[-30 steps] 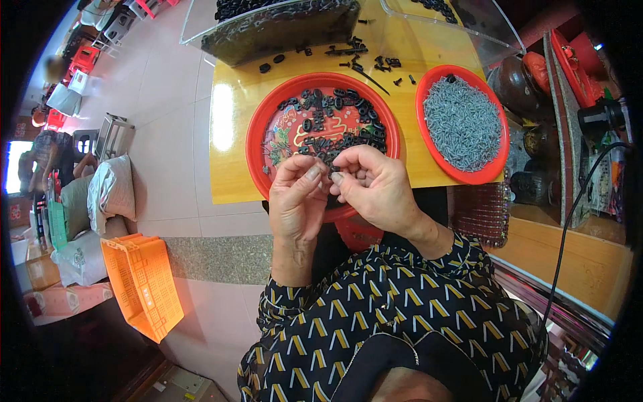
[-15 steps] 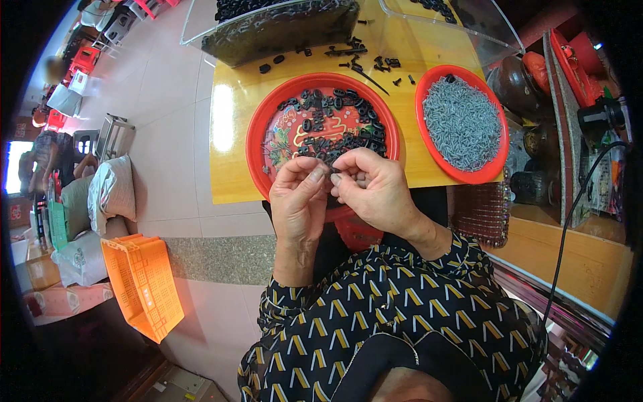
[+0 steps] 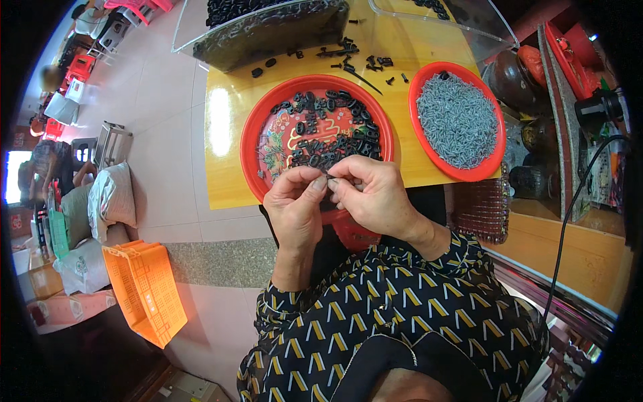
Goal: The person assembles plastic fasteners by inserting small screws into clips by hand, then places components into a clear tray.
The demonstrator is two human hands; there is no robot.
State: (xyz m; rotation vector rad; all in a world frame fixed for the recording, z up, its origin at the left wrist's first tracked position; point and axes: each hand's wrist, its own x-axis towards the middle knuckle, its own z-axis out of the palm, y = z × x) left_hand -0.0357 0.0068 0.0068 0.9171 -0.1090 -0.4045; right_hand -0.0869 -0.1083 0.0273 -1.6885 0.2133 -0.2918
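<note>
My left hand and my right hand meet fingertip to fingertip over the near rim of a round red tray. Both are closed in a pinch on a small dark piece, mostly hidden by the fingers, so its exact shape cannot be told. Many small black plastic parts, some of them oval rings, lie scattered across the tray's patterned bottom. To the right, a second red tray is heaped with small grey screw-like pieces, a black part among them near the far edge.
A clear bin of black parts stands at the table's far side, another clear bin beside it. Loose black pieces lie on the yellow table. An orange crate sits on the floor at left; jars stand at right.
My hands stay pinched together, with only slight finger movement. The view has shifted a little, so the table and trays appear slightly further left.
</note>
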